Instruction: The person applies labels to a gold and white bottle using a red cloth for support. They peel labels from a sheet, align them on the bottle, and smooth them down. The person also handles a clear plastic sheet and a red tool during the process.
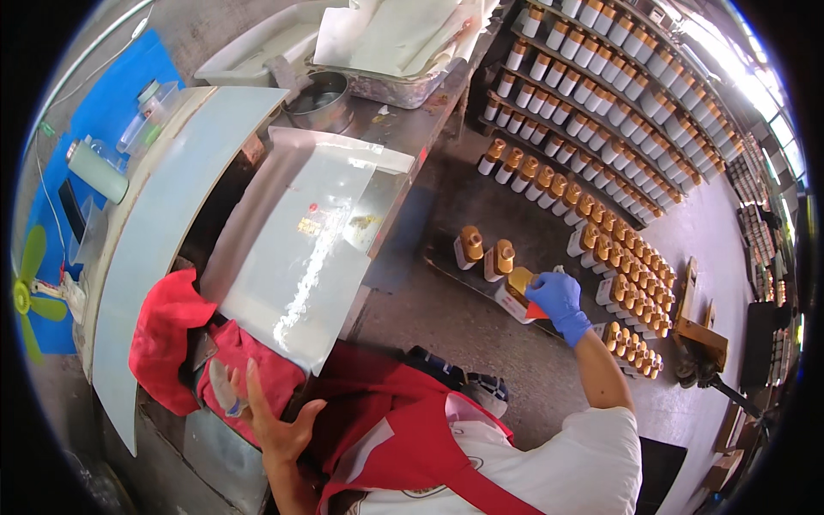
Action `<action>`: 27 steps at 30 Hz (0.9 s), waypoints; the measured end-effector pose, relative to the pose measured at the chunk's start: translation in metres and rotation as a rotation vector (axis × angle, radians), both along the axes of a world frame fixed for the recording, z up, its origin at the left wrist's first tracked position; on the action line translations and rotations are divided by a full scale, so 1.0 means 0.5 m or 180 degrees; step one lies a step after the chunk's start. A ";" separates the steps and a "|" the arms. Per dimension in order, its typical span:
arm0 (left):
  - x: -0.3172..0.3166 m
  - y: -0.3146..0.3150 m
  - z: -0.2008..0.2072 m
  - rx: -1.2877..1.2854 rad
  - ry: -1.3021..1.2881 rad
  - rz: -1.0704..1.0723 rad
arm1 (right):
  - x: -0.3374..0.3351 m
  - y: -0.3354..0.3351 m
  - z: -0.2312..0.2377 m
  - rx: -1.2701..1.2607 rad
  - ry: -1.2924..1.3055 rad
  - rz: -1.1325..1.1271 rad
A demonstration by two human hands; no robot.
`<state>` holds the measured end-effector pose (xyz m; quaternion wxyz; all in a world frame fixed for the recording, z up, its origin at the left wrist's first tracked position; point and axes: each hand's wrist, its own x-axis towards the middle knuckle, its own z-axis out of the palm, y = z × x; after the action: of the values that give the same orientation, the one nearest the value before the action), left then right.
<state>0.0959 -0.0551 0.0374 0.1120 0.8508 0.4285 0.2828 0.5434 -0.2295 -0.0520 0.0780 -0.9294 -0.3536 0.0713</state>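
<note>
Right hand (558,302), centre right, likely grasping bottle (513,300), finger closure unclear; next needs steady hold. Left hand (279,427): fingers spread.

- I make out red and yellow print on the clear sheet (339,232), but I can't read it.
- On the white side of the bottle at the gloved hand (556,302), I see faint marks, too small for me to read.
- The white shirt (549,459) carries a dark printed design, partly hidden from me by the apron (403,442).
</note>
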 end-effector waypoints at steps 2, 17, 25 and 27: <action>-0.008 -0.005 0.004 0.0125 0.0212 0.0190 | 0.075 -0.006 -0.104 -0.0476 0.0000 -0.0280; 0.022 -0.063 0.036 0.0385 0.0739 0.1445 | 0.379 -0.035 -0.646 -0.0162 0.1318 -0.1726; -0.054 -0.154 0.059 0.0747 0.0878 0.1712 | 0.222 0.279 -0.327 0.1967 0.1423 -0.0038; -0.100 -0.185 0.077 0.0925 0.0947 0.1987 | 0.158 0.329 -0.209 0.2572 0.1693 0.0289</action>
<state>0.0457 -0.1474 0.0759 -0.1650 0.7180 0.6342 0.2345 0.6226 -0.0650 -0.1565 0.5172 -0.7579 -0.3610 0.1666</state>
